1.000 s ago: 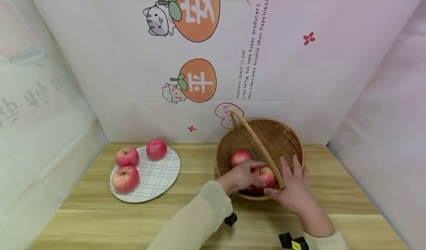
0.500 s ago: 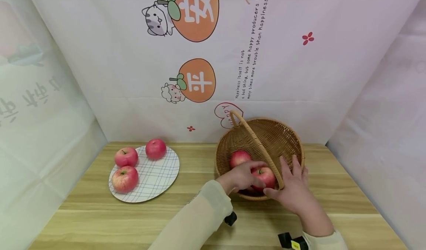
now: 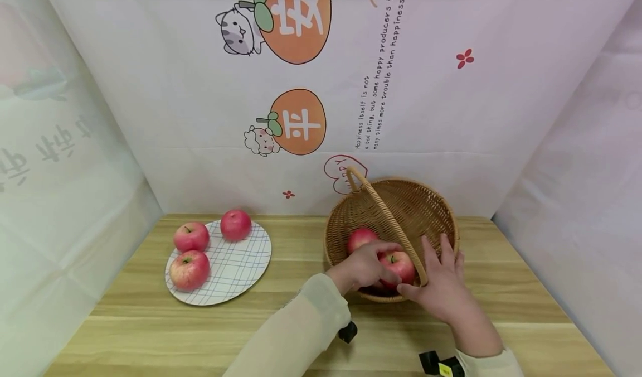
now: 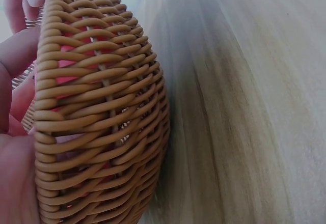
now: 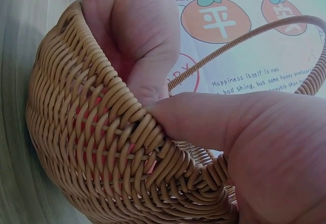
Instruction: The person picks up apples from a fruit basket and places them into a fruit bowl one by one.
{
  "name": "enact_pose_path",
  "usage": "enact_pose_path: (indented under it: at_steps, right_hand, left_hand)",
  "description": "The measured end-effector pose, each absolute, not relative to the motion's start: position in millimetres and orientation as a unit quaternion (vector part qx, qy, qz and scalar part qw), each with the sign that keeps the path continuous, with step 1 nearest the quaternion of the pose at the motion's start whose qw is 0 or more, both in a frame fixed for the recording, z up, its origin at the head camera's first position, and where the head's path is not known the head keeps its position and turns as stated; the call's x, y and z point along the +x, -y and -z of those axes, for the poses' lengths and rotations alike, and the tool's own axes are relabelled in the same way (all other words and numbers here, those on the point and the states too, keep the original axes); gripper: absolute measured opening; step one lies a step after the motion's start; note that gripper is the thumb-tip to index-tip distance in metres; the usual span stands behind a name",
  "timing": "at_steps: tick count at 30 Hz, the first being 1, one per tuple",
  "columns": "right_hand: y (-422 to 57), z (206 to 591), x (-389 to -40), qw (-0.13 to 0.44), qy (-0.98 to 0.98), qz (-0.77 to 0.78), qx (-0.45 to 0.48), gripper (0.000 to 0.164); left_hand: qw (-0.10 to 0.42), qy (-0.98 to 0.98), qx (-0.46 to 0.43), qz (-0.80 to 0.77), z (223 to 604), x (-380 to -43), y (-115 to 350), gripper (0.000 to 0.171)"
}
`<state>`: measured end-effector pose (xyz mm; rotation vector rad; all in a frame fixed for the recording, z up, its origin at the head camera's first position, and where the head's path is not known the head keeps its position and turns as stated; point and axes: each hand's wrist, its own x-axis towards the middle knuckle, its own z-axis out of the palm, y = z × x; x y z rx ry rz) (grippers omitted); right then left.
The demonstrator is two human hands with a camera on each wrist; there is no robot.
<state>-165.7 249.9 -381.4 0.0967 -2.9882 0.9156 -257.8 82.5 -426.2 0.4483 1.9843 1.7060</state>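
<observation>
A wicker basket (image 3: 421, 207) with an arched handle stands at the right of the table, red apples inside. My left hand (image 3: 362, 265) reaches over its near left rim and grips a red apple (image 3: 398, 267) between fingers and thumb. Another apple (image 3: 362, 238) lies behind it, partly covered by that hand. My right hand (image 3: 443, 290) holds the basket at its near right side, beside the handle's base, fingers spread over the side. In the right wrist view its thumb (image 5: 193, 119) presses on the woven rim. Its fingertips are hidden there.
At the left, a round white plate (image 3: 241, 265) with a blue grid pattern holds 3 red apples (image 3: 189, 270). White printed cloth (image 3: 426, 104) rises behind the wooden table (image 3: 296, 243) and along both sides. The basket stands close to the back cloth.
</observation>
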Motion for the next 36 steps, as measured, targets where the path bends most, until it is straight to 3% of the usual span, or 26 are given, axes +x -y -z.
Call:
enact_pose_path:
  at_steps: [18,36]
  right_hand:
    - [-249.9,382.3,-165.7,0.004,0.957,-0.290,0.025,0.118]
    - [-251.2,384.7,-167.7,0.014,0.958,-0.286,0.026,0.119]
  left_hand:
    - [0.268,-0.668,0.189,-0.667,411.8,-257.0,-47.8,0.060]
    - [0.274,-0.649,0.167,-0.690,388.7,-255.1,-10.0,0.064]
